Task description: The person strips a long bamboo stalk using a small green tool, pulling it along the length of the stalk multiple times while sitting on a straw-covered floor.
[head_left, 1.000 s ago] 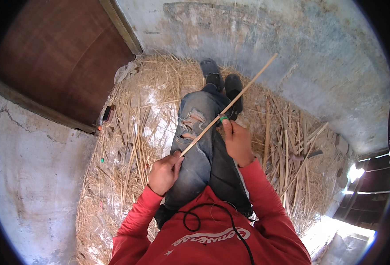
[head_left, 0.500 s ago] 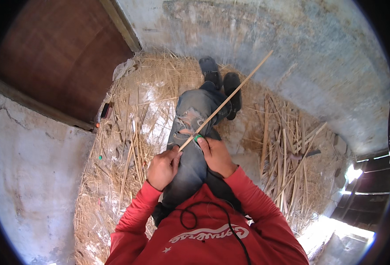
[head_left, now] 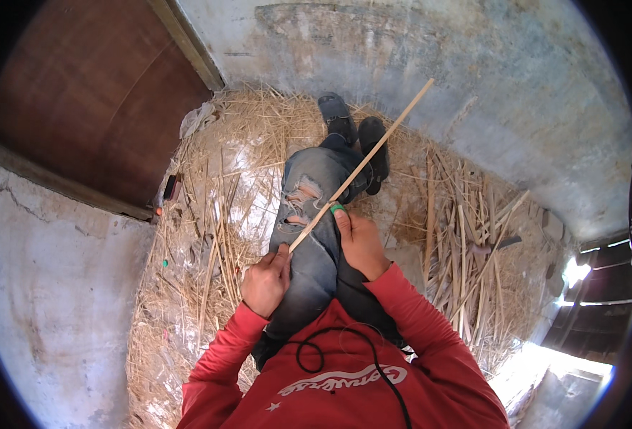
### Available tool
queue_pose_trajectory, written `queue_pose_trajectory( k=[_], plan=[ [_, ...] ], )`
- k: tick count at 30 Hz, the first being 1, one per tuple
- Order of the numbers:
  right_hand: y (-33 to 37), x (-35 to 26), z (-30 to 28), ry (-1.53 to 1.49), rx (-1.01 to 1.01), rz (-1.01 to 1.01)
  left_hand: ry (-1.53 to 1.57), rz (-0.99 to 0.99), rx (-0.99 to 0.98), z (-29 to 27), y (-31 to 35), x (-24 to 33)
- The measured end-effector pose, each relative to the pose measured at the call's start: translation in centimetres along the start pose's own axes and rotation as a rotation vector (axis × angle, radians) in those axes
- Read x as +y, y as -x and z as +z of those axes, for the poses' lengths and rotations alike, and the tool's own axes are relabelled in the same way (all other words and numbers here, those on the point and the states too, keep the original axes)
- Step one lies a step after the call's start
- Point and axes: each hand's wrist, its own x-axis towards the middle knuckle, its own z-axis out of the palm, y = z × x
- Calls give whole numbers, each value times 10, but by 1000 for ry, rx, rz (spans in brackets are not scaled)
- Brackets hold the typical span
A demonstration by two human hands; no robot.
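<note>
A long, thin pale wooden strip (head_left: 381, 149), which looks like split bamboo, slants across my thigh from lower left to upper right. My left hand (head_left: 266, 283) is closed on its near end, thumb and fingers pinching it. Beside the strip, my right hand (head_left: 362, 244) grips a small tool with a green handle (head_left: 337, 208), the thumb lying along it. Most of that tool is hidden by the hand, and its kind does not show. Under the strip is the torn knee of my grey jeans (head_left: 305, 191).
To the right lies a pile of split strips (head_left: 466, 247) with a dark-handled tool (head_left: 507, 242) on it. Loose shavings (head_left: 255, 114) cover much of the floor. A stained wall (head_left: 430, 50) stands ahead, a brown door panel (head_left: 94, 93) at left.
My right hand and the green-handled tool have moved slightly up and right, away from my left hand. The strip's far end has shifted a little left.
</note>
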Motion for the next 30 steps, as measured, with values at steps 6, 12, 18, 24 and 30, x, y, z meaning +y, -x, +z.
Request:
queue_pose_trajectory(
  k=[6,12,18,24,30],
  plan=[
    [12,5,5,-11,-224,13,89,-15,-4,0,-1,-6],
    [-8,11,-25,-104,-380,1,109,11,10,-3,-1,-2],
    [15,9,11,-100,-47,-81,89,-7,5,-1,-2,-2],
    [-5,1,-23,-478,-647,318,252,-32,4,0,-2,-6],
    [-13,2,-52,-683,-465,335,210,-28,-2,-7,0,-5]
  ],
)
